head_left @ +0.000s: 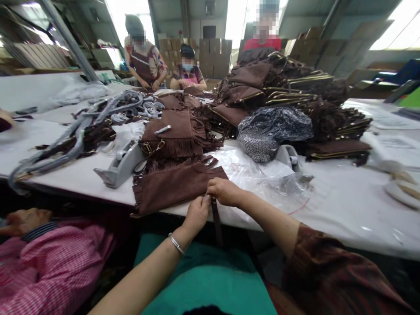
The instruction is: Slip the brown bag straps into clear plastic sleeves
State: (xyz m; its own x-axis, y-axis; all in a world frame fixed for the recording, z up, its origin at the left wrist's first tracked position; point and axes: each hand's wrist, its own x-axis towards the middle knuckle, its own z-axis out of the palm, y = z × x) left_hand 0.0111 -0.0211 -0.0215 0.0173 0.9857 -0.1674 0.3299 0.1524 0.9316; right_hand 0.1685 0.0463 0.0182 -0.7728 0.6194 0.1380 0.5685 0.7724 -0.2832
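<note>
A dark brown fringed bag [170,186] lies at the table's near edge, its long side towards me. My left hand [197,214] and my right hand [225,191] meet at its near right corner, both with fingers pinched. A small pale bit shows between the fingertips; what it is I cannot make out. Just below the hands a dark brown strap [215,218] hangs over the table edge. Behind this bag lies another brown fringed bag [169,127] with a gold chain and a small wrapped piece on top.
Grey tape dispensers [120,168] stand left and right. Wrapped straps [78,131] lie at left. Clear plastic [259,175] and a dark patterned cap in plastic [274,131] lie at right, before a tall bag pile [249,78]. A co-worker's pink checked sleeve [62,262] is close left; others work opposite.
</note>
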